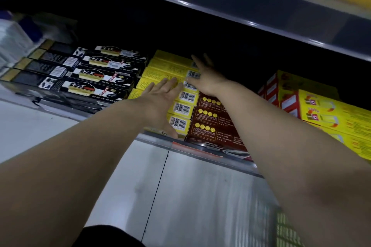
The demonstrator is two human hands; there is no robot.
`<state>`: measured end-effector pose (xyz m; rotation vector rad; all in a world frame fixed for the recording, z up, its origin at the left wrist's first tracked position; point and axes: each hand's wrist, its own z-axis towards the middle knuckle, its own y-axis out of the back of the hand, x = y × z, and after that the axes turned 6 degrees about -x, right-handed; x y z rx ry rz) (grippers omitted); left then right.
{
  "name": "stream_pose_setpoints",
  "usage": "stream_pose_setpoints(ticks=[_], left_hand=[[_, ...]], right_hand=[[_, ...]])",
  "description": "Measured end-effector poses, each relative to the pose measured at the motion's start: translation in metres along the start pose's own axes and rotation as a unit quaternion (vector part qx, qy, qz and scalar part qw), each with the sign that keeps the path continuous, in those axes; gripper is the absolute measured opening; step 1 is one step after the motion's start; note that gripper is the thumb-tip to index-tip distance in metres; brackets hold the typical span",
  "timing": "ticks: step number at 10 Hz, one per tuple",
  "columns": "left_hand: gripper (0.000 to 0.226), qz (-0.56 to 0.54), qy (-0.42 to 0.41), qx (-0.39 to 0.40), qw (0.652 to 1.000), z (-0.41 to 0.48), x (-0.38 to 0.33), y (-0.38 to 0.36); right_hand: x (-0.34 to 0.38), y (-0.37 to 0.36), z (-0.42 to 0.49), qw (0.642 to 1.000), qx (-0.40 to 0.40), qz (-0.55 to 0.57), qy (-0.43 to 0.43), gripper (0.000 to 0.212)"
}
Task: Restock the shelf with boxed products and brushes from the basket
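Observation:
Both my arms reach into a low shelf (192, 152). My left hand (162, 96) lies flat, fingers straight, on a row of long yellow boxes (166, 66) with barcodes on their near ends. My right hand (204, 78) rests with spread fingers on the top right of the same yellow boxes, reaching into the dark back of the shelf. Neither hand holds anything. Dark red boxes (210, 122) with yellow dots sit just right of the yellow ones, under my right forearm.
Black boxes (90, 74) fill the shelf to the left. Yellow and red boxes (321, 112) stand at the right. The shelf above (261, 12) overhangs closely. A green basket edge (285, 228) shows at bottom right, over a pale floor.

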<state>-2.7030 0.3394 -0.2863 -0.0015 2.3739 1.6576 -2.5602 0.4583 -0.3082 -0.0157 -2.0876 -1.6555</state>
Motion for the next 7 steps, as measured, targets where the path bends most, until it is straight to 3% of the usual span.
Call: stream_pose_setpoints(ticks=[2,3,5,6,7], left_hand=[[0.120,0.001,-0.031,-0.008,0.999,-0.004,0.008,-0.002],[0.117,0.008,-0.037,-0.005,0.999,-0.003,0.008,0.000],[0.120,0.012,-0.024,-0.001,1.000,-0.002,0.005,0.004],[0.117,0.000,-0.021,0.009,1.000,-0.009,-0.004,0.005],[0.100,-0.068,0.000,-0.004,0.998,-0.024,-0.003,0.019]], right_hand=[[0.004,-0.008,0.012,0.996,0.023,-0.081,0.012,0.083],[0.006,-0.004,0.011,0.996,0.034,-0.078,0.032,0.076],[0.024,0.001,-0.002,0.991,0.064,-0.116,-0.009,0.065],[0.045,0.005,-0.031,0.998,0.010,-0.049,-0.034,0.059],[0.046,0.006,-0.106,0.985,-0.095,0.140,-0.030,0.050]])
